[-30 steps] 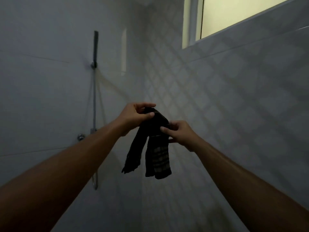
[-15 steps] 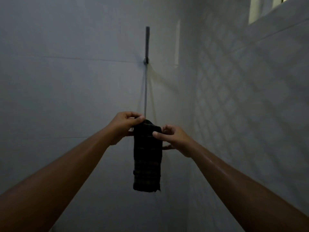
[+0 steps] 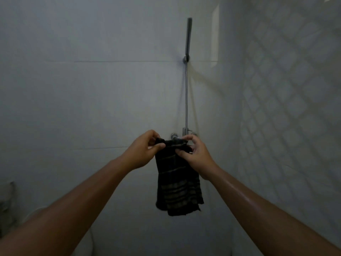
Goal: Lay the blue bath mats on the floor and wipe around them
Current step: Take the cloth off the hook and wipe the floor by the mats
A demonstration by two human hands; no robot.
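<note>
Dim bathroom shot, so bear with me. The biggest thing is the plain tiled wall (image 3: 92,89), filling everything from 9 o'clock across to the middle, where it meets the diamond-patterned wall (image 3: 287,89) over at 3 o'clock. Two bare forearms come up from the bottom corners, the left forearm (image 3: 73,209) from 7 o'clock and the right forearm (image 3: 258,209) from 5 o'clock, meeting just below centre.

Between them hangs the dark striped cloth (image 3: 177,182), held up in the air and dangling toward 6 o'clock, with paler bands across its lower half. Behind it a thin hose (image 3: 186,98) runs straight up the plain wall to the shower handset (image 3: 189,34), upright in its holder at about 1 o'clock.

The left hand (image 3: 142,152) has its grip pinched on the 9 o'clock corner of the cloth's top edge, thumb and fingers closed on the fabric. The right hand (image 3: 195,154) pinches the 3 o'clock corner the same way. Smallest bit is the chrome tap fitting (image 3: 173,135), peeking out just above the cloth between the hands.
</note>
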